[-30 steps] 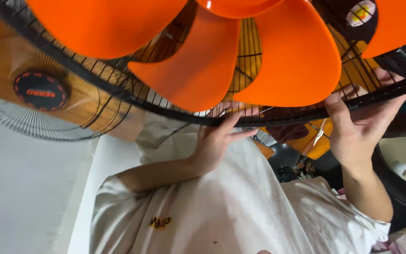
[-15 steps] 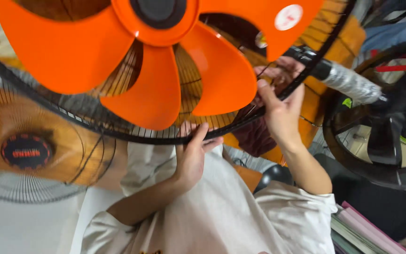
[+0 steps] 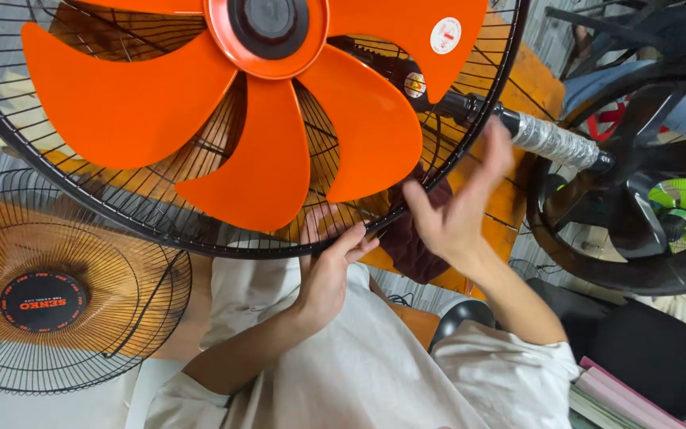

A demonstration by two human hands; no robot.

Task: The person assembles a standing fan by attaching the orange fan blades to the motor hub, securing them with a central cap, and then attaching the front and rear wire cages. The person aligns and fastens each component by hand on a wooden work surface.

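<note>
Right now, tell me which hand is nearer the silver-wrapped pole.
Right. The right hand is just lower-left of the silver-wrapped pole; the left hand grips the guard rim, farther away.

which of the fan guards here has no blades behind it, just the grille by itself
The detached round wire grille at lower left, with a black centre badge, resting alone. The big guard gripped by the left hand has orange blades behind it.

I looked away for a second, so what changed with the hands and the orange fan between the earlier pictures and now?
The right hand has let go of the black guard rim and lifted off it, fingers spread and blurred. The orange fan blades now sit lower and fuller in view, hub showing. The left hand stays gripping the rim's lower edge, and the loose front grille remains at the left.
</note>
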